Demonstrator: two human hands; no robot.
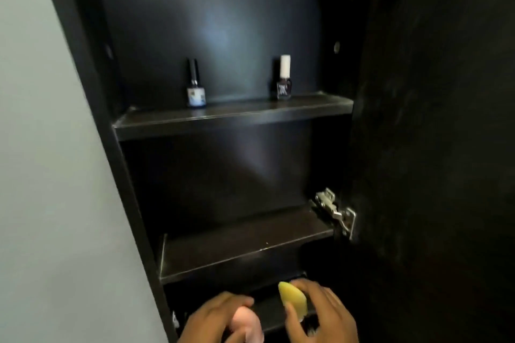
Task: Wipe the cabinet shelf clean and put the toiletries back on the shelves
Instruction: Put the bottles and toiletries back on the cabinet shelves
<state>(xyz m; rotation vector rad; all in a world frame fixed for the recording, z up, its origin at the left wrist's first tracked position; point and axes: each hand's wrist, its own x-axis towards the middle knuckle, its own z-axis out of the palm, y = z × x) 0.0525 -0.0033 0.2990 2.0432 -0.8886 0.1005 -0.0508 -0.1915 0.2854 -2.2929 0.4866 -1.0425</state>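
The left hand (220,315) holds a soft pink sponge (246,324) and the right hand (320,312) pinches a yellow egg-shaped sponge (292,299), both low by the bottom dark shelf (273,312), likely to put them back.

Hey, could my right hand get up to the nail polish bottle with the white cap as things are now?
Probably yes for the path: the white-capped bottle stands alone on the open upper shelf, nothing before it. But your right hand already holds a yellow sponge, so its fingers aren't free.
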